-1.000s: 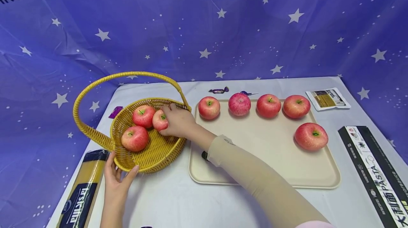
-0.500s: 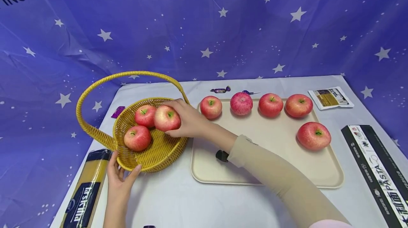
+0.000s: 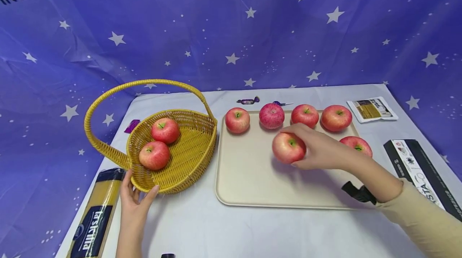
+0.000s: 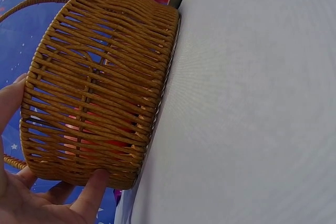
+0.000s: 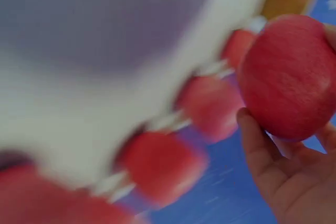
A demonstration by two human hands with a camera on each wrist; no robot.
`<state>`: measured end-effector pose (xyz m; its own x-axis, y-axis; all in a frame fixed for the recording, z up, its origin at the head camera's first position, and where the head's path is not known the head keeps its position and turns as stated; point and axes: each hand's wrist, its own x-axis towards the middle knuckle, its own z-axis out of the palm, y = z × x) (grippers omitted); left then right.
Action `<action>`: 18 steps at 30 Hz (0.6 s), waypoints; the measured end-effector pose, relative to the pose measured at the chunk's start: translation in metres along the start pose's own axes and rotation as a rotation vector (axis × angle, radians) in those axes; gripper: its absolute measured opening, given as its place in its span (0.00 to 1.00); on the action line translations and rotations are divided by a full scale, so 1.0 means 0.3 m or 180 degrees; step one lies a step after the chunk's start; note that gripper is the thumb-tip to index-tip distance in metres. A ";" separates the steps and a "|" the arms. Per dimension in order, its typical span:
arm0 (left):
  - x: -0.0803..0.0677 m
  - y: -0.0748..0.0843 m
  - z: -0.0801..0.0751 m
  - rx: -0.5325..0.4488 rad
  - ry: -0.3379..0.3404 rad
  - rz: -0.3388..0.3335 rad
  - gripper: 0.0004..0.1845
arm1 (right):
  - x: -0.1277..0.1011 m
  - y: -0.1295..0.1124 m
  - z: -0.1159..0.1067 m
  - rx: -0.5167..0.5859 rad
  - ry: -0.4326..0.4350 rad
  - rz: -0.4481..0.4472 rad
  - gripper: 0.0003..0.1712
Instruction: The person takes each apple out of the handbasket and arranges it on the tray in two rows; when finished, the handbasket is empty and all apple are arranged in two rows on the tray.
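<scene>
A red apple [image 3: 288, 148] is gripped by the right hand [image 3: 322, 150], fingers curled round it, above the middle of the cream tray [image 3: 249, 177]. Left of the tray, the wicker basket [image 3: 191, 149] is held at its near rim by the left hand [image 3: 134, 202], thumb and fingers spread against the weave. Two apples [image 3: 154, 155] lie inside the basket.

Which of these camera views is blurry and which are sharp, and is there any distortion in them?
Right wrist view: heavily motion-blurred; the row of apples smears into red blobs, and only the held apple and the right hand read fairly clearly. Left wrist view: sharp on the basket weave, evenly lit. Head view: sharp and bright, with soft shadows under the tray; wide-angle bending shows at the edges.
</scene>
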<state>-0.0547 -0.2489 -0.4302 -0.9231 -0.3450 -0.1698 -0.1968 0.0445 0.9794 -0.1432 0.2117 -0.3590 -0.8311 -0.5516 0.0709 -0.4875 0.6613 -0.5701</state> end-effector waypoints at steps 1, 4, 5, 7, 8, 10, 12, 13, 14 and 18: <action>0.000 0.000 0.001 0.0002 0.0003 -0.0008 0.50 | -0.028 0.035 -0.005 -0.0099 0.0005 0.0089 0.42; -0.001 0.000 0.000 -0.0005 0.0009 -0.0006 0.49 | -0.092 0.111 -0.017 -0.0362 0.0017 0.0329 0.40; -0.001 0.001 -0.002 -0.0006 0.0012 -0.0005 0.49 | -0.104 0.128 -0.019 -0.0397 0.0014 0.0396 0.40; 0.000 0.003 -0.004 0.0006 0.0016 -0.0006 0.49 | -0.122 0.147 -0.025 -0.0455 0.0001 0.0487 0.40; 0.001 0.004 -0.003 0.0006 0.0010 0.0005 0.49 | -0.126 0.153 -0.026 -0.0475 -0.0008 0.0506 0.40; 0.004 0.003 -0.003 0.0017 -0.0007 0.0017 0.50 | -0.131 0.158 -0.026 -0.0466 -0.0035 0.0535 0.41; 0.008 0.000 -0.001 0.0043 0.0009 0.0014 0.50 | -0.131 0.161 -0.020 -0.0461 -0.0067 0.0536 0.41; 0.009 -0.002 -0.001 0.0044 0.0005 0.0024 0.50 | -0.130 0.161 -0.017 -0.0461 -0.0082 0.0540 0.41; 0.011 -0.005 -0.002 0.0053 0.0010 0.0025 0.51 | -0.129 0.163 -0.012 -0.0448 -0.0090 0.0541 0.41; 0.013 -0.011 -0.005 0.0057 0.0011 0.0024 0.51 | -0.119 0.165 -0.002 -0.0385 -0.0090 0.0549 0.41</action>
<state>-0.0572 -0.2517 -0.4341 -0.9234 -0.3478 -0.1621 -0.1959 0.0639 0.9785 -0.1379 0.2645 -0.3893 -0.8980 -0.4379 -0.0433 -0.3687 0.8024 -0.4694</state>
